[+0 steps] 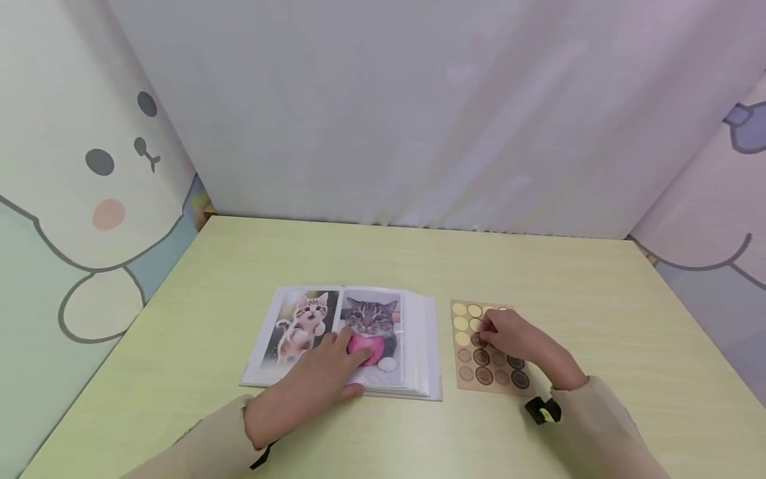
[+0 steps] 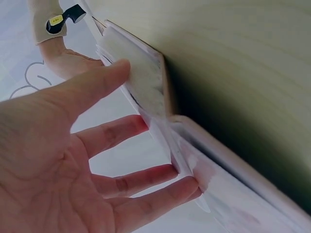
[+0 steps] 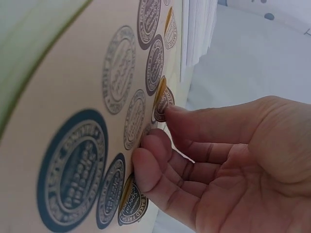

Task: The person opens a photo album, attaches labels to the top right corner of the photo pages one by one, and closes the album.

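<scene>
A photo album [image 1: 421,346] lies open on the table, showing two kitten pictures. My left hand [image 1: 317,376] rests on it with spread, nearly straight fingers, over the lower part of the pages. In the left wrist view the fingertips [image 2: 187,187] touch the plastic sleeves near the album's spine. To the right is a brown sheet [image 1: 487,384] of round stickers. My right hand [image 1: 520,338] is over its middle, fingers curled in. The right wrist view shows the thumb at the edge of a dark round sticker [image 3: 163,104], which stands partly off its gold backing.
Bare yellow circles [image 1: 460,323] line the sheet's upper left part, and printed stickers [image 1: 484,376] fill the lower rows. The pale wooden table [image 1: 383,256] ends at a hanging curtain [image 1: 359,120]. Cartoon-printed cloth [image 1: 120,186] borders the left side.
</scene>
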A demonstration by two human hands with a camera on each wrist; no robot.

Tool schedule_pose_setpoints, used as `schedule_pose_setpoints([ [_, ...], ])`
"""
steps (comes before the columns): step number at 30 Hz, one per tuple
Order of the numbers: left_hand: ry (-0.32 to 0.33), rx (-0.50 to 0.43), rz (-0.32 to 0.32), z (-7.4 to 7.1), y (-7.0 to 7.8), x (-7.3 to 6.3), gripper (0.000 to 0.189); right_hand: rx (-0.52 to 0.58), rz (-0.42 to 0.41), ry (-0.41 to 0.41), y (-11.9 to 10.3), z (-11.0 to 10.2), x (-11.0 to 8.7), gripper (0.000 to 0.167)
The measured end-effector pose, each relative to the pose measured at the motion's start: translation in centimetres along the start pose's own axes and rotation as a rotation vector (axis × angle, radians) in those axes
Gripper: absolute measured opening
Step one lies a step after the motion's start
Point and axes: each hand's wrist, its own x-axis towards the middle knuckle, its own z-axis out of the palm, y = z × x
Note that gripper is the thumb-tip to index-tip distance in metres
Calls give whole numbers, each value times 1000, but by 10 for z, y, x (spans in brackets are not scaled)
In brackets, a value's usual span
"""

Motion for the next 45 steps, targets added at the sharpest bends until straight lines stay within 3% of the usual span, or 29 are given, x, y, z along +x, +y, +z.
schedule_pose_setpoints([
  [6, -5, 5, -2, 0, 0, 0, 53, 2, 22, -11, -3, -2, -1, 5],
  [19, -7, 14, -11, 1, 0, 0, 53, 25, -12, -48, -7, -13, -4, 6],
  [28, 28, 77, 13, 4, 0, 2, 52, 0, -43, -19, -13, -22, 3, 3],
  [37, 2, 64, -16, 3, 4, 0, 53, 52, -92, -4, -42, -30, 22, 11],
  [45, 50, 105, 16, 5, 3, 1, 49, 69, -144, 22, -81, -22, 49, 16],
])
